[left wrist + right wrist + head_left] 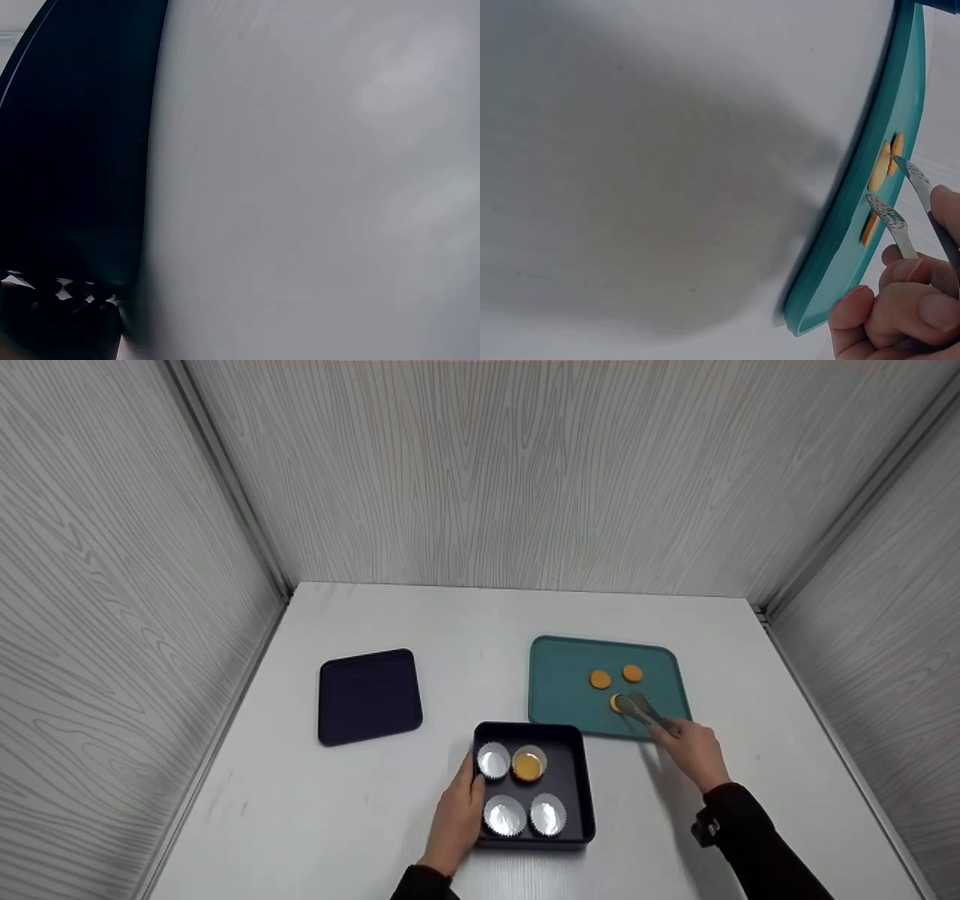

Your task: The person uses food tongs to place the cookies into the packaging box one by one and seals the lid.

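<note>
My right hand (691, 754) holds metal tongs (643, 712) over the teal tray (559, 682). In the right wrist view the perforated tips of the tongs (889, 215) stand apart, right at a round yellow-orange biscuit (880, 166). Two more biscuits (600, 679) (632, 673) lie farther back on that tray. My left hand (456, 814) grips the left wall of a dark square baking pan (574, 780). Inside the pan are several silver foil cups (505, 816); the back right one has a biscuit (527, 767) in it. The left wrist view mostly shows a dark sleeve (75, 150) and tabletop.
A dark, flat square tray (370, 697) lies at the left of the white table (450, 652). The pan stands close in front of the teal tray's near left corner. Grey wood-grain panels (480, 472) enclose the table at the back and both sides.
</note>
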Demonstrator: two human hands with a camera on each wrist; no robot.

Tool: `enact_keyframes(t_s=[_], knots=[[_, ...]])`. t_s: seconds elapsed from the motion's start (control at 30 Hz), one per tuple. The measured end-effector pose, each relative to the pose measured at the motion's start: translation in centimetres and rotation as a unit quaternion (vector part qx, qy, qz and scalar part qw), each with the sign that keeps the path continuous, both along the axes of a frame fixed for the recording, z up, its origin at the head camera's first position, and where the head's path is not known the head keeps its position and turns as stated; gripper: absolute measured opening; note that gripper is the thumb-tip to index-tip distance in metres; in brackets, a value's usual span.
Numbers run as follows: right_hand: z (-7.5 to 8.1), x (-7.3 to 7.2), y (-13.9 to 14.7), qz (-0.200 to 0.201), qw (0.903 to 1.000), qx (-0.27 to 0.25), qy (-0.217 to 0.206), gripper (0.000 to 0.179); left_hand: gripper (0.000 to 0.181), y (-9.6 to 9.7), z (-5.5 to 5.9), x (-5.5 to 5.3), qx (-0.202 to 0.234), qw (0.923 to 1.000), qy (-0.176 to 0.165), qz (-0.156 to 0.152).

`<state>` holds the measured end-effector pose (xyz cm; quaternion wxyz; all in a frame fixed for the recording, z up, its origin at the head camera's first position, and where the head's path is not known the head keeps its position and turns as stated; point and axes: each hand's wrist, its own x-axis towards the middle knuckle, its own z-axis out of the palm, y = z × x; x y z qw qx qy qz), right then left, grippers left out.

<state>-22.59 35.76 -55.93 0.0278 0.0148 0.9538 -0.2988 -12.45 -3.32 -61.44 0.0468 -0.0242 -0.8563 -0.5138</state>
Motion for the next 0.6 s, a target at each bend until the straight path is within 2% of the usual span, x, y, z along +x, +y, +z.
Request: enact_keyframes(t_s=[0.33, 0.6], knots=[[-0.06, 0.26, -0.31, 0.0, 1.0, 0.002, 0.003, 0.064, 0.054, 0.02, -0.09, -0.07, -0.001, 1.0, 0.0, 0.002], [-0.09, 0.37, -0.43, 0.006, 0.9993, 0.019, 0.032, 0.057, 0.054, -0.02, -0.1, -0.07, 0.006, 1.0, -0.006, 0.0]])
